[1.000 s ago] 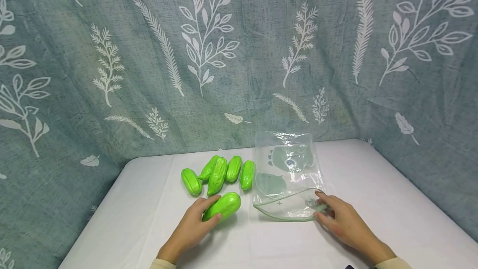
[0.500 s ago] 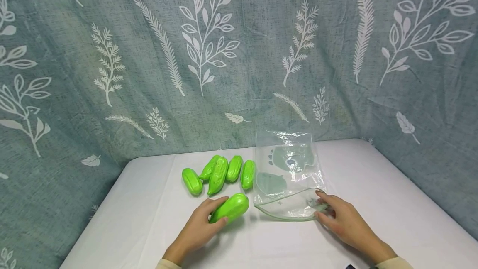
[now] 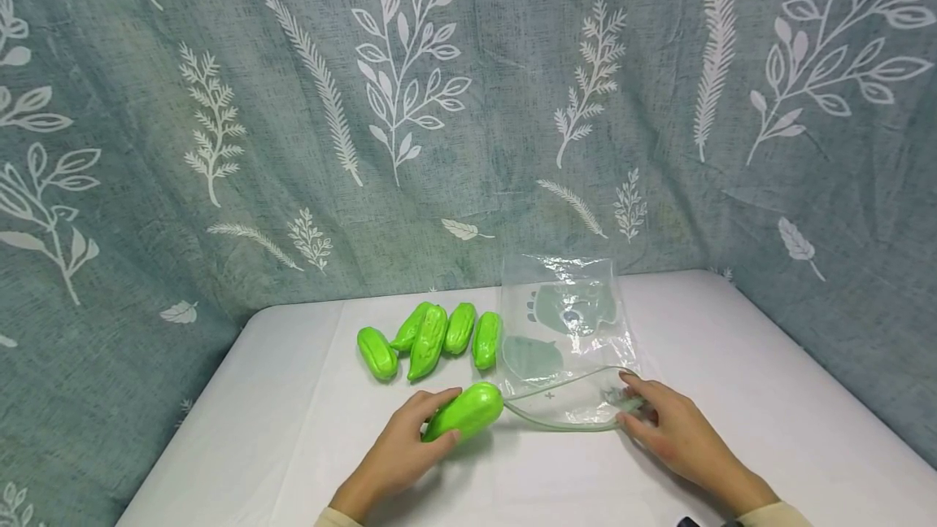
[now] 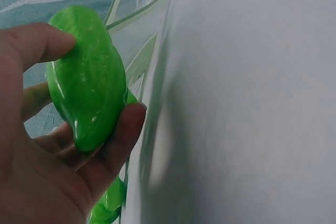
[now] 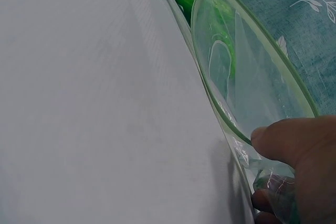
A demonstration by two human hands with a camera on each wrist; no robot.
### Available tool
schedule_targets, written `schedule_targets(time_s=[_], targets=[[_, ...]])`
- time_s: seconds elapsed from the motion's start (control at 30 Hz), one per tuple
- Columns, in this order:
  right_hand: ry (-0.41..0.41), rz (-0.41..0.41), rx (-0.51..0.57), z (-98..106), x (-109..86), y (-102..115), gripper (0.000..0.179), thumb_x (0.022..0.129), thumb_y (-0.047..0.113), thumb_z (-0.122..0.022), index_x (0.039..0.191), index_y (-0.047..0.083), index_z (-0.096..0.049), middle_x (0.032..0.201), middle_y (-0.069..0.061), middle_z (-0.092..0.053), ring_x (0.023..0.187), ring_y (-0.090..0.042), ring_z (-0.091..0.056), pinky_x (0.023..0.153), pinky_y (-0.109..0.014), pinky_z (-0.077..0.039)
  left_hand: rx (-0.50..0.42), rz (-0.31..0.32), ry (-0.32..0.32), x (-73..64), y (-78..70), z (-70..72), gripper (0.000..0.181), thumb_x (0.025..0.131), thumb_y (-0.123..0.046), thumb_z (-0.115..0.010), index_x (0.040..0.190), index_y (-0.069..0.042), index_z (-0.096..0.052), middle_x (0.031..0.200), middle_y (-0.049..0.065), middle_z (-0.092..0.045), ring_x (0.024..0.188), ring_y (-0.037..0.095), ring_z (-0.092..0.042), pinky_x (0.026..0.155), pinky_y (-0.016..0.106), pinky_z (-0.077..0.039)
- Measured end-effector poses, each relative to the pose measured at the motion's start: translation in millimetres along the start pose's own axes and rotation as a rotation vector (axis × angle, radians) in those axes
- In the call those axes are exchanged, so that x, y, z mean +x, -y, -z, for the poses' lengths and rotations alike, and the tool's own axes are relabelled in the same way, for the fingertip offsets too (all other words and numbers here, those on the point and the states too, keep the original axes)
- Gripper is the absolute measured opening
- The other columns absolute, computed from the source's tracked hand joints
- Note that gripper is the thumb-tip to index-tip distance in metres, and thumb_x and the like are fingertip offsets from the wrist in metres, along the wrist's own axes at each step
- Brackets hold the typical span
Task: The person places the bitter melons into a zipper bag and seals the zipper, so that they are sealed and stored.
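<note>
My left hand [image 3: 413, 439] grips a glossy bright green, cucumber-shaped vegetable [image 3: 468, 409], its fingers and thumb curled round the sides. In the left wrist view the vegetable [image 4: 89, 82] is held off the white surface, tapering toward the palm. Its far end is at the left corner of the bag's mouth in the head view; whether they touch I cannot tell. My right hand [image 3: 673, 425] pinches the right end of the mouth of a clear zip bag [image 3: 571, 405] with green edging and printed animal shapes. In the right wrist view the bag's mouth [image 5: 252, 61] gapes.
Several more green vegetables [image 3: 428, 340] lie in a cluster behind my left hand, left of the bag. The white-covered table [image 3: 293, 429] reaches back to a grey-green curtain [image 3: 468, 120] with white leaf prints, which also hangs at both sides.
My left hand has moved right with the green vegetable, bringing it to the left corner of the bag's mouth. The right hand and the bag stay nearly where they were.
</note>
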State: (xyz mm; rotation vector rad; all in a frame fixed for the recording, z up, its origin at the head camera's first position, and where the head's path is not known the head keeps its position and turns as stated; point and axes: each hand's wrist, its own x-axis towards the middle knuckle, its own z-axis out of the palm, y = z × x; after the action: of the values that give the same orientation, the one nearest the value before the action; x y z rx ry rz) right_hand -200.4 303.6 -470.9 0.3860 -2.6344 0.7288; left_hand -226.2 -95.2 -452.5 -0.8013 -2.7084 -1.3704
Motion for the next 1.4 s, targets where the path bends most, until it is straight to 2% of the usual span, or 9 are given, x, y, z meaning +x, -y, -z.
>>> schedule_targets(time_s=[0.43,0.8,1.2,1.4], targets=[[0.018,-0.012,-0.004,0,0.2,1,0.060,0.088,0.027,-0.078,0.139,0.003,-0.057,0.117,-0.005,-0.068,0.090,-0.014,-0.063,0.073,-0.034,-0.054,-0.028,-0.028,0.055,1.9,-9.2,-13.1,0.052,0.095,-0.033,-0.066,0.144,-0.018,-0.056,0.116,-0.007,-0.059,0.101,0.011,-0.055,0.087,0.033,-0.049],[0.017,-0.020,-0.002,1,1.4,3,0.060,0.088,0.026,-0.078,0.138,0.001,-0.057,0.116,-0.006,-0.069,0.092,-0.017,-0.064,0.074,-0.035,-0.055,-0.014,-0.071,0.122,4.1,-17.9,-25.7,0.047,0.095,-0.037,-0.064,0.139,-0.018,-0.061,0.108,-0.011,-0.062,0.093,0.006,-0.057,0.082,0.028,-0.051],[0.016,-0.027,-0.009,2,0.1,3,0.060,0.088,0.027,-0.078,0.138,0.003,-0.058,0.116,-0.006,-0.069,0.093,-0.016,-0.064,0.074,-0.036,-0.055,-0.012,-0.107,0.104,9.0,-30.6,-35.9,0.046,0.095,-0.039,-0.065,0.136,-0.017,-0.063,0.109,-0.009,-0.064,0.092,0.004,-0.058,0.081,0.026,-0.053],[0.021,-0.035,-0.017,2,0.0,3,0.060,0.088,0.028,-0.078,0.139,0.003,-0.057,0.118,-0.006,-0.068,0.094,-0.016,-0.064,0.075,-0.037,-0.056,-0.029,-0.163,0.094,12.2,-34.6,-44.6,0.045,0.096,-0.039,-0.065,0.136,-0.018,-0.063,0.109,-0.010,-0.066,0.092,0.002,-0.059,0.081,0.025,-0.053]])
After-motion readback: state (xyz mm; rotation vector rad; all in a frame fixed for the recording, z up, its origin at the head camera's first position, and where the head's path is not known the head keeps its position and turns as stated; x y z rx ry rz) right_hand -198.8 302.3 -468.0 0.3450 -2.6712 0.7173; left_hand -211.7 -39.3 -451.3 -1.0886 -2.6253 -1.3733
